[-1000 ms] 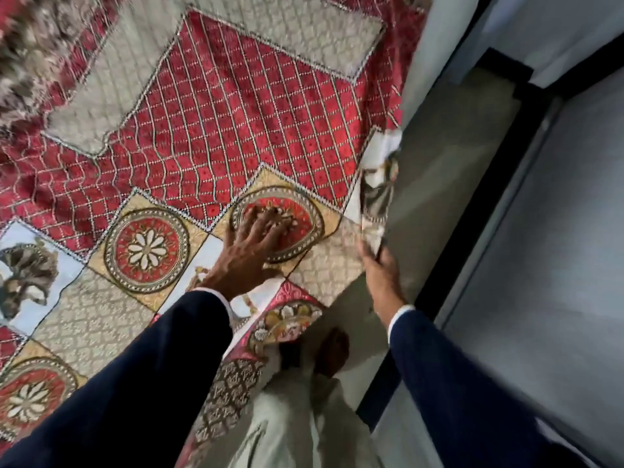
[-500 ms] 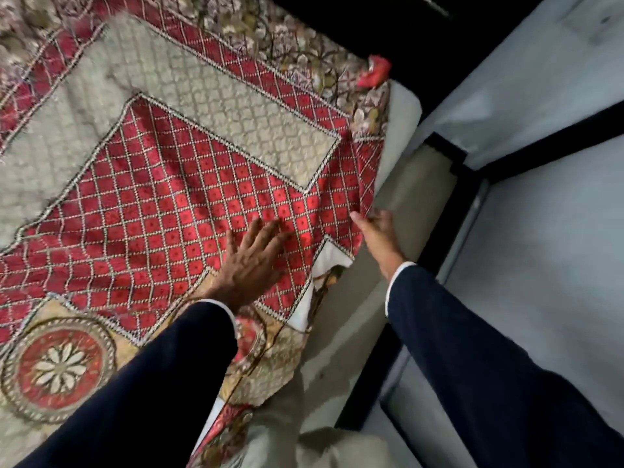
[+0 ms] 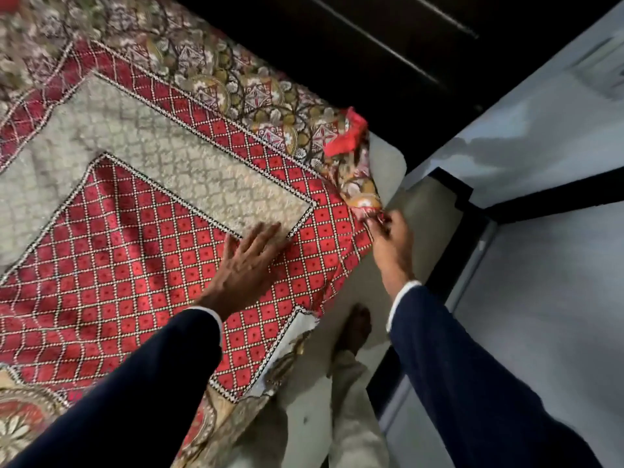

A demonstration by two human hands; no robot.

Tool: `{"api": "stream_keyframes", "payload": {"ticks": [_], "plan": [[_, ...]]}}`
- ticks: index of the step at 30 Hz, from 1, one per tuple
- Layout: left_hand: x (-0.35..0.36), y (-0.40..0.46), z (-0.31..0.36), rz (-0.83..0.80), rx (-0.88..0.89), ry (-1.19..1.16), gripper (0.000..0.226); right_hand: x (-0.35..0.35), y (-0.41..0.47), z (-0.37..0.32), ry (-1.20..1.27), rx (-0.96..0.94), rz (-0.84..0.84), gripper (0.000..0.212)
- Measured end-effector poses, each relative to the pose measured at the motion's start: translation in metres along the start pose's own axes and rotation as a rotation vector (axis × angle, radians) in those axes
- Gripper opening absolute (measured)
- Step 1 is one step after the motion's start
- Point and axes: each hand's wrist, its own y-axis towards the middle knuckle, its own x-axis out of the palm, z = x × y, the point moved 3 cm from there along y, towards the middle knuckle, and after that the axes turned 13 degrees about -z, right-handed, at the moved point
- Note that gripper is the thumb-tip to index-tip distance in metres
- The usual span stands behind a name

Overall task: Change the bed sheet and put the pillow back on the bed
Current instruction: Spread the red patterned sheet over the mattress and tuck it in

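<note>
One sheet [image 3: 141,238], red lattice with beige panels and a floral border, lies spread over the mattress [image 3: 388,160] and fills most of the view. Its right edge hangs at the side of the bed, and near the far corner the cloth is bunched into a twisted fold that shows bright red on top. A pale strip of mattress shows bare just beyond that bunch.

Left hand [image 3: 246,265] lies flat on the sheet, fingers straight and spread, pressing the cloth near where a beige panel meets the red. Right hand [image 3: 391,241] is at the bed's edge, fingers curled, pinching the lower end of the bunched fold. Both arms wear dark sleeves [image 3: 472,373] with white cuffs.

Below, between the arms, a bare foot [image 3: 354,329] and a pale trouser leg stand on the light floor [image 3: 547,309] beside the bed. Dark bands cross the floor to the right, and a dark headboard [image 3: 337,52] runs along the top.
</note>
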Motion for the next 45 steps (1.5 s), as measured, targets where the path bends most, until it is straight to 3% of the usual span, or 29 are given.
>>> {"api": "stream_keyframes", "payload": {"ticks": [2,4,5,7,10,12,14,17,19,22,25,27,28,30,32,34,36,39,42,45], "plan": [[-0.011,0.019,0.020,-0.040,-0.020,-0.040,0.074,-0.013,-0.011,0.034,0.126,0.145,0.048,0.004],[-0.024,0.040,0.038,-0.077,-0.041,-0.053,0.075,-0.024,-0.021,0.068,0.364,0.407,0.087,0.011],[-0.033,0.050,0.047,-0.093,-0.051,-0.060,0.075,-0.031,-0.021,0.083,0.414,0.536,0.061,0.015],[-0.045,0.064,0.061,-0.092,-0.049,-0.082,0.075,-0.041,-0.014,0.091,0.334,0.576,-0.084,0.021],[-0.066,0.085,0.081,-0.012,-0.060,-0.050,0.074,-0.060,0.023,0.043,0.003,0.183,-0.157,0.013],[-0.068,0.107,0.084,0.030,-0.121,-0.105,0.066,-0.063,0.047,-0.006,-0.212,-0.209,-0.138,0.030],[-0.078,0.127,0.089,0.135,-0.187,-0.515,0.059,-0.056,0.073,-0.043,-0.284,-0.333,-0.210,0.048],[-0.097,0.145,0.098,0.281,-0.321,-1.403,0.042,-0.031,0.094,-0.056,-0.470,-0.268,-0.455,0.084],[-0.105,0.158,0.102,0.264,-0.400,-1.558,0.043,-0.020,0.093,-0.057,-0.669,-0.246,-0.464,0.103],[-0.112,0.176,0.118,0.094,-0.347,-1.362,0.040,-0.016,0.086,-0.056,-0.751,-0.188,-0.403,0.088],[-0.139,0.187,0.146,0.074,-0.155,-1.056,0.031,-0.038,0.092,-0.052,-0.177,-0.003,-0.307,0.043],[-0.155,0.193,0.170,0.040,0.077,-0.999,0.031,-0.065,0.094,-0.044,0.244,0.073,-0.173,0.017],[-0.160,0.195,0.182,-0.028,0.188,-0.981,0.030,-0.083,0.096,-0.034,0.320,0.108,-0.110,0.010],[-0.164,0.195,0.196,-0.118,0.323,-0.852,0.034,-0.113,0.100,-0.009,0.355,0.189,-0.049,0.011],[-0.155,0.197,0.194,-0.052,0.364,-0.601,0.043,-0.141,0.108,0.019,0.394,0.328,-0.056,0.016],[-0.139,0.195,0.174,-0.061,0.273,-0.339,0.048,-0.163,0.119,0.050,0.412,0.504,-0.050,0.010],[-0.121,0.187,0.145,-0.069,0.178,-0.222,0.049,-0.177,0.129,0.069,0.195,0.527,0.025,0.013],[-0.103,0.166,0.111,0.055,0.153,-0.126,0.057,-0.150,0.126,0.052,-0.130,0.309,-0.104,0.016],[-0.083,0.142,0.085,0.054,0.056,-0.053,0.072,-0.092,0.110,-0.005,-0.274,-0.059,-0.297,0.030],[-0.067,0.111,0.060,0.068,-0.094,-0.056,0.087,-0.029,0.096,-0.053,-0.485,-0.441,-0.382,0.041]]}}
